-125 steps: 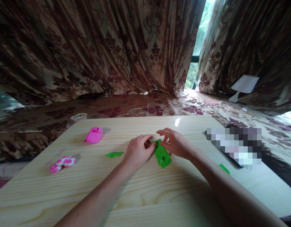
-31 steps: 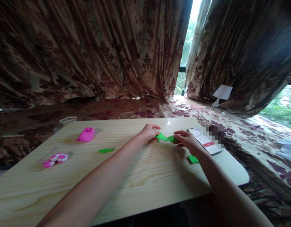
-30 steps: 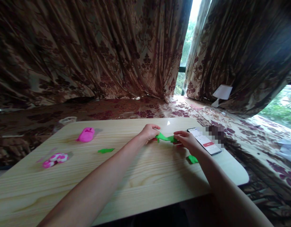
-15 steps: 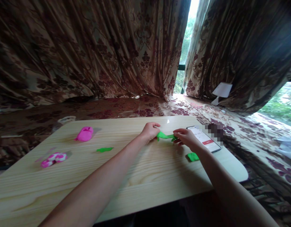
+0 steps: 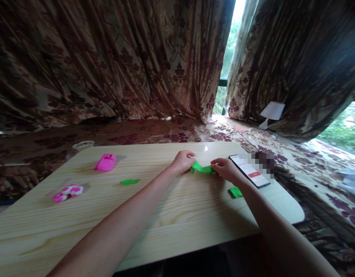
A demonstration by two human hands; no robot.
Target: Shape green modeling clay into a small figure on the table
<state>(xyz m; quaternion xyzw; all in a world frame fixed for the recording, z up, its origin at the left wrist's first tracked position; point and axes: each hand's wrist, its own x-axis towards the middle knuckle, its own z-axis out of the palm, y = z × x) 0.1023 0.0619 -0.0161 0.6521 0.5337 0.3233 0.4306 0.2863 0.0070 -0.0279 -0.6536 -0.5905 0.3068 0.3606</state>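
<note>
A strip of green modelling clay [image 5: 203,168] stretches between my two hands just above the table [image 5: 171,211]. My left hand [image 5: 183,161] pinches its left end, where a small bit hangs down. At the other end my right hand [image 5: 225,168] grips the clay between thumb and fingers. Close to my right wrist lies a green clay lump [image 5: 235,192], partly covered by the forearm. A flat, leaf-shaped green clay piece [image 5: 129,181] rests left of my left forearm.
To the left sit a pink clay piece with a hollow top [image 5: 106,162] and a pink-and-white clay shape [image 5: 69,192]. A phone [image 5: 250,171] lies right of my right hand. Beyond the table are patterned curtains [image 5: 177,69] and a white lamp [image 5: 272,111].
The green clay strip now looks broader and sags in the middle, its right end no longer showing hanging bits. Both hands keep nearly the same place; the view has shifted slightly.
</note>
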